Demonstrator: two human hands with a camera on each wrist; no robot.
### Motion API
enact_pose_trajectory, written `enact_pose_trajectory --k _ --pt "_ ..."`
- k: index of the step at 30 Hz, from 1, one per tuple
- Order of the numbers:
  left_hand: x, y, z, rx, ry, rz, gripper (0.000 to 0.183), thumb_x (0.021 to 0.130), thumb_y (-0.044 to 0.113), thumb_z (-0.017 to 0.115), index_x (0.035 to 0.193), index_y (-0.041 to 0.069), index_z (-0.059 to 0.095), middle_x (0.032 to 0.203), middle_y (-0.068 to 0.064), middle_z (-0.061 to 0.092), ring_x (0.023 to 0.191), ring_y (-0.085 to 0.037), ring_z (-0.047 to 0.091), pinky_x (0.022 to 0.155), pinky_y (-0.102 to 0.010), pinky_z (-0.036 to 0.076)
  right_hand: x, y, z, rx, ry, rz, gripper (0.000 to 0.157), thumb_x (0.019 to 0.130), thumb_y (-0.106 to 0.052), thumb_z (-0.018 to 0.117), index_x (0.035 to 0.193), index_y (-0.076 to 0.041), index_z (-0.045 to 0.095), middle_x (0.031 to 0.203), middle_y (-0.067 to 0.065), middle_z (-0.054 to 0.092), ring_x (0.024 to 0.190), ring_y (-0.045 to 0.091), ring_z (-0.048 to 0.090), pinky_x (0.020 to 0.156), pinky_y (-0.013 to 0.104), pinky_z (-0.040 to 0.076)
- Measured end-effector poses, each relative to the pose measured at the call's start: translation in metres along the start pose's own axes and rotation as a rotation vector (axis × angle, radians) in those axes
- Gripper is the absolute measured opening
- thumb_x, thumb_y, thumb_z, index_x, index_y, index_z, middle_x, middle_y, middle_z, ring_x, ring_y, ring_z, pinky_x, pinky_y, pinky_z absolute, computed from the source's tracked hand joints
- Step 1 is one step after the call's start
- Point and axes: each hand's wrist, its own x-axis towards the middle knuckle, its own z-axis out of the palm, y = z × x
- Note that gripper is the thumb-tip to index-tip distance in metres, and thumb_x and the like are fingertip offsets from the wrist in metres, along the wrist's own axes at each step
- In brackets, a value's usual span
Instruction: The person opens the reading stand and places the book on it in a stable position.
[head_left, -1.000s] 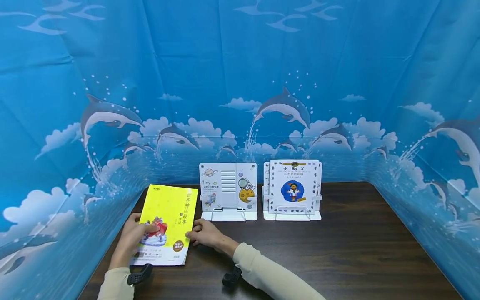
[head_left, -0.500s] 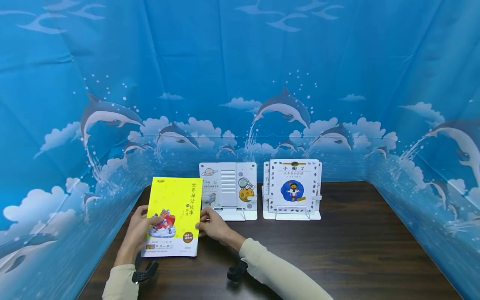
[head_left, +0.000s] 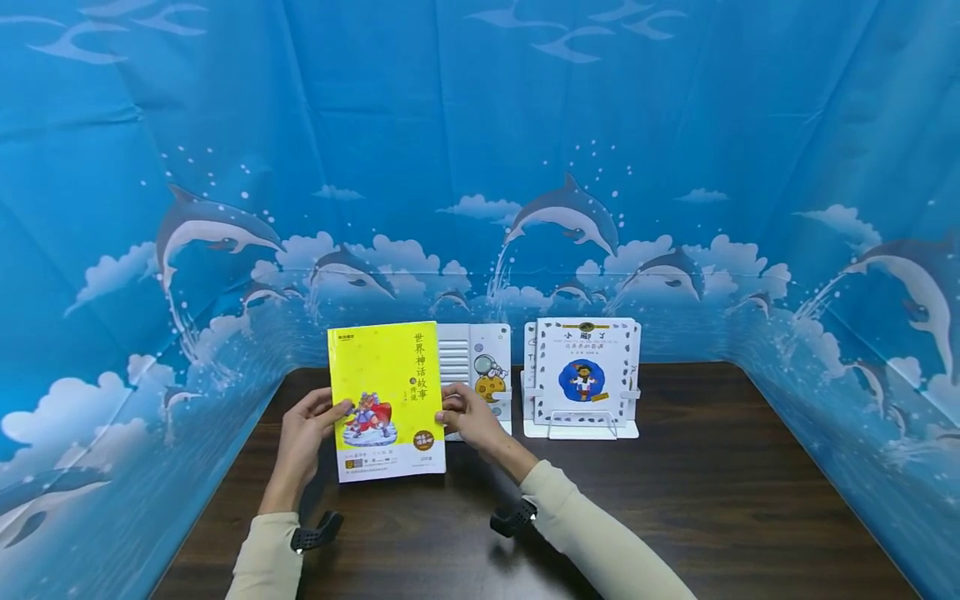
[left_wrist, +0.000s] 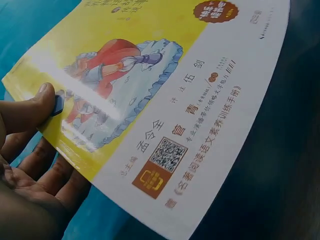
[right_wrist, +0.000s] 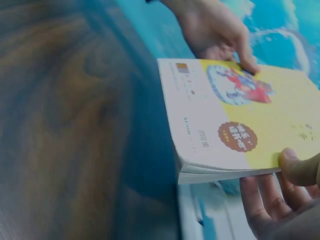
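A yellow and white paperback book is held up above the table, its front cover facing me. My left hand pinches its left edge, thumb on the cover and fingers behind, as the left wrist view shows on the book. On the opposite edge my right hand grips with the thumb on the cover and fingers underneath. Behind the book, partly hidden by it, stands a white bookstand printed with an astronaut.
To the right, a second white bookstand bears a white picture book. The dark wooden table lies beneath. A blue dolphin-print curtain encloses the back and sides.
Both hands have lifted the yellow book and carried it right and away from me. It now stands more upright and covers the left part of the nearer-left bookstand.
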Motion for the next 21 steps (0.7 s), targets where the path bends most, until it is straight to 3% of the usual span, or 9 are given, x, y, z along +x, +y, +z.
enact_pose_trajectory --k 9,15,21 --pt "0.001 0.027 0.041 -0.092 -0.086 0.099 0.048 0.101 0.024 0.076 0.14 0.0 0.064 0.104 0.015 0.078 0.089 -0.009 0.076 0.085 -0.024 0.063 -0.002 -0.021 -0.048 -0.08 0.114 -0.049 0.03 0.102 -0.001 0.067 0.132 -0.001 0.064 0.119 0.019 0.078 0.099 0.021 0.075 0.093 0.043 0.064" --pt "0.004 0.043 0.064 -0.108 -0.071 0.177 0.042 0.099 0.022 0.078 0.134 0.001 0.069 0.101 0.013 0.078 0.089 -0.011 0.074 0.084 -0.023 0.062 -0.003 -0.033 -0.065 -0.128 0.219 -0.077 0.03 0.102 0.001 0.067 0.131 -0.004 0.066 0.119 0.017 0.079 0.101 0.024 0.075 0.092 0.04 0.064" --pt "0.011 0.057 0.084 -0.076 -0.04 0.284 0.036 0.098 0.02 0.079 0.129 0.004 0.073 0.114 -0.011 0.079 0.089 -0.012 0.072 0.079 -0.022 0.061 0.0 -0.043 -0.076 -0.221 0.303 -0.12 0.026 0.102 0.001 0.067 0.127 -0.005 0.067 0.116 0.017 0.079 0.099 0.026 0.074 0.091 0.042 0.064"
